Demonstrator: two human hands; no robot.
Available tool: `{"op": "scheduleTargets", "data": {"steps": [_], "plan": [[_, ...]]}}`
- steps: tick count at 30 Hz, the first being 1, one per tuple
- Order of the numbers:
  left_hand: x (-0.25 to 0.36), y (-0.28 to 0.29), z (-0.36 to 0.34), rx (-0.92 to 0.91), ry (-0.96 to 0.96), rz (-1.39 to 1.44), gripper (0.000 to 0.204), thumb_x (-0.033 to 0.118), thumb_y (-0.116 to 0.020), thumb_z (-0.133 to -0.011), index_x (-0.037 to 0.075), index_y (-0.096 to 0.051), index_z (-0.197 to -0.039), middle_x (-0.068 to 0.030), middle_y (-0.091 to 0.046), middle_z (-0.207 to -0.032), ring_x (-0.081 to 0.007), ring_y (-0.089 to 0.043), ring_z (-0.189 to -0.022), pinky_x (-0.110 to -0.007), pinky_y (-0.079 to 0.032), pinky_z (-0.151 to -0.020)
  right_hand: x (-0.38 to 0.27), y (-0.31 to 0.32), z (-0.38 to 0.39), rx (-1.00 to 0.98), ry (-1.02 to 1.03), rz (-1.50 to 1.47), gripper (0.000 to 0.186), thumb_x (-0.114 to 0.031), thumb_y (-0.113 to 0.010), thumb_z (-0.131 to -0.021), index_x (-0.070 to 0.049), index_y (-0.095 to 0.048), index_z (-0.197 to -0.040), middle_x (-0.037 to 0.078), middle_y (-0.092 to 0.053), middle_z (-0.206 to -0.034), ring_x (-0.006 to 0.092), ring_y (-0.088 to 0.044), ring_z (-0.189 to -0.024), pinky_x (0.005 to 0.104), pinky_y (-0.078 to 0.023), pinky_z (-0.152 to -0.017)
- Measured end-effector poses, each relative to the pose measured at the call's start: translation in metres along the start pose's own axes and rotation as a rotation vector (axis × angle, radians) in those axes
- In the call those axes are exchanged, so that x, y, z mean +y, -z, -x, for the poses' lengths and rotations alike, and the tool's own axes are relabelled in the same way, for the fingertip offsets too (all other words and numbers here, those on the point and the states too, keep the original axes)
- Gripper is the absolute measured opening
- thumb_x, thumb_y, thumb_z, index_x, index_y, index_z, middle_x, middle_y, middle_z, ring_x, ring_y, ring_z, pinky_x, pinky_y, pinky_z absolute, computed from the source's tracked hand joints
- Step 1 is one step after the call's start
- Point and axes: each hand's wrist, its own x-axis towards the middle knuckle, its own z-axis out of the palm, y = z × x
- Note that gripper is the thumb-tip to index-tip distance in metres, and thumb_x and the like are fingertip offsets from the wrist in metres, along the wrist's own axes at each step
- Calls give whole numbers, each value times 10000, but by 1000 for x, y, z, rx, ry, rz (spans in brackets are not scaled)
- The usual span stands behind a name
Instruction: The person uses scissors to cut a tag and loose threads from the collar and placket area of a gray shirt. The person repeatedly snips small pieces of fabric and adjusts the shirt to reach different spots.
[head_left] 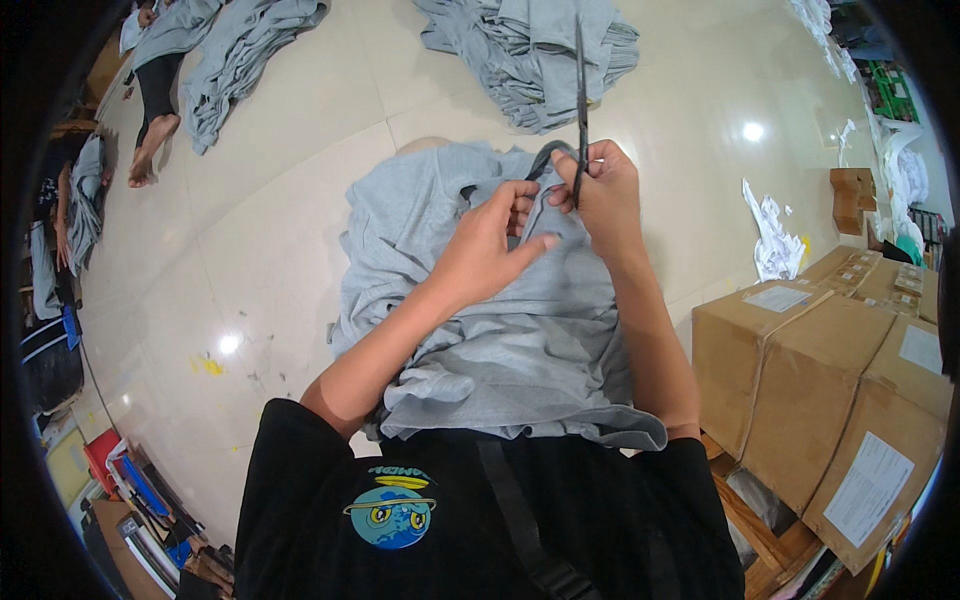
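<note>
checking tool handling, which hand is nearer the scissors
Right. The right hand grips the scissors; the left hand pinches the grey garment just beside them.

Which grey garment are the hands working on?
The grey garment spread on the lap, under both hands; the other grey piles lie apart on the floor.

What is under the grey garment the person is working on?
The grey garment drapes over the person's lap, its lower edge lying on the black shirt. A knee pokes out at its far edge. Glossy floor tiles surround it. The legs beneath are covered, so nothing more can be told.
</note>
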Motion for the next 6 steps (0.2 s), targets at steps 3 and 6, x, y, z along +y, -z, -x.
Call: {"op": "scheduleTargets", "data": {"steps": [3,6], "plan": [[-32,-6,-21,-75,157,259,553,181,-830,-1070,-23,-593,-1525,-4,-669,-984,-99,-610,-853,-262,-491,-770,-1,-7,-2,-32,26,-51,411,-281,-888,-1036,-26,-570,-1087,170,-810,-911,156,-762,-657,257,-562,-565],[-60,-8,-21,-115,275,588,545,191,-781,-1112,140,-581,-1617,4,-660,-972,-90,-614,-853,-250,-492,-760,7,1,-2,-69,36,-85,468,-321,-890,-1035,-9,-556,-1137,242,-846,-1118,194,-799,-715,262,-600,-630]]}}
